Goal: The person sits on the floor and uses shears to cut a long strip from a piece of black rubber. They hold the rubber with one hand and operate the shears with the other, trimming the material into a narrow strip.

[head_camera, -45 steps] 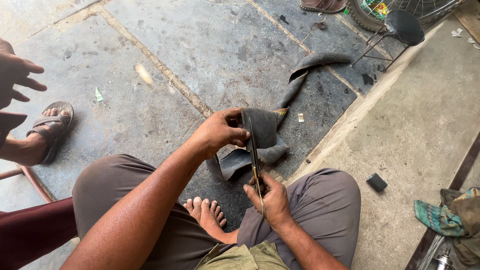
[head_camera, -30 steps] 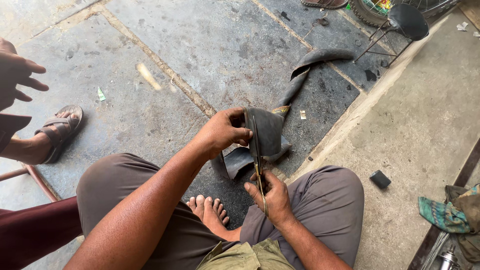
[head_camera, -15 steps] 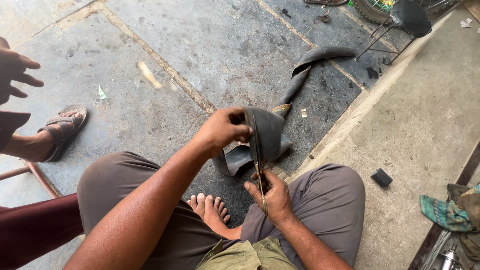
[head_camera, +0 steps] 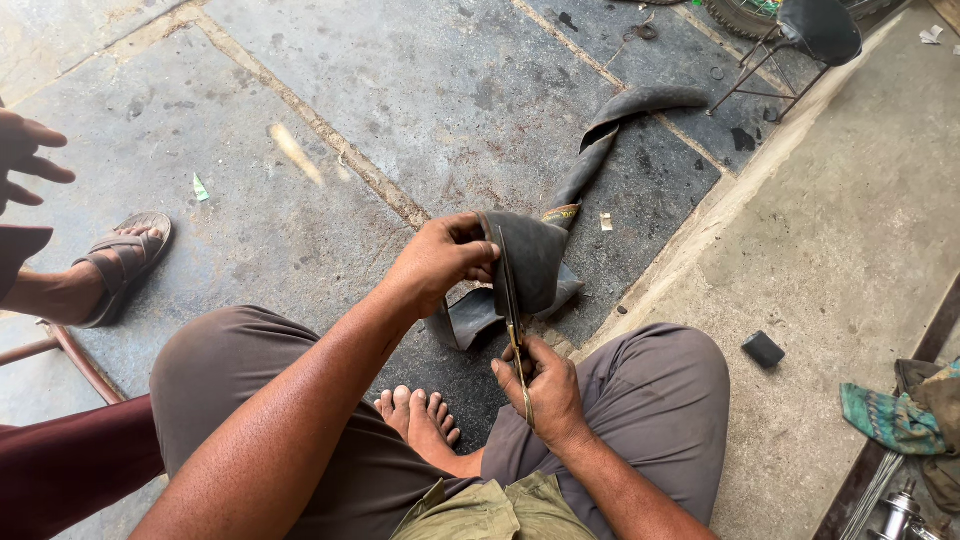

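Spreading under everything is the stone floor (head_camera: 300,130), grey slabs with pale joints, and to the right of it a lighter concrete strip (head_camera: 850,260) runs along a raised edge. Seated on the floor, the person has both knees in brown trousers (head_camera: 650,400) spread wide, with one bare foot (head_camera: 415,415) tucked between them.

A long black rubber inner tube (head_camera: 535,265) lies on the floor in front of the knees; its far end trails away toward the upper right, and its near end is lifted and folded over. The left hand (head_camera: 440,262) holds that folded end up, its grip pinching the rubber between thumb and fingers. The right hand (head_camera: 545,385) sits lower, just above the right knee, its grip pressed together around the handles of a pair of scissors (head_camera: 512,315), whose thin blades run up against the folded rubber beside the left hand. Whether the blades are apart or together I cannot tell.

At the left edge another person's sandalled foot (head_camera: 125,260) rests on the floor, and that person's hand (head_camera: 25,160) hangs above it. At top right stands a black bicycle saddle (head_camera: 820,28) on thin metal struts. A crumpled teal cloth (head_camera: 890,418) lies at the right edge, and a small black block (head_camera: 763,349) rests on the concrete near the right knee.
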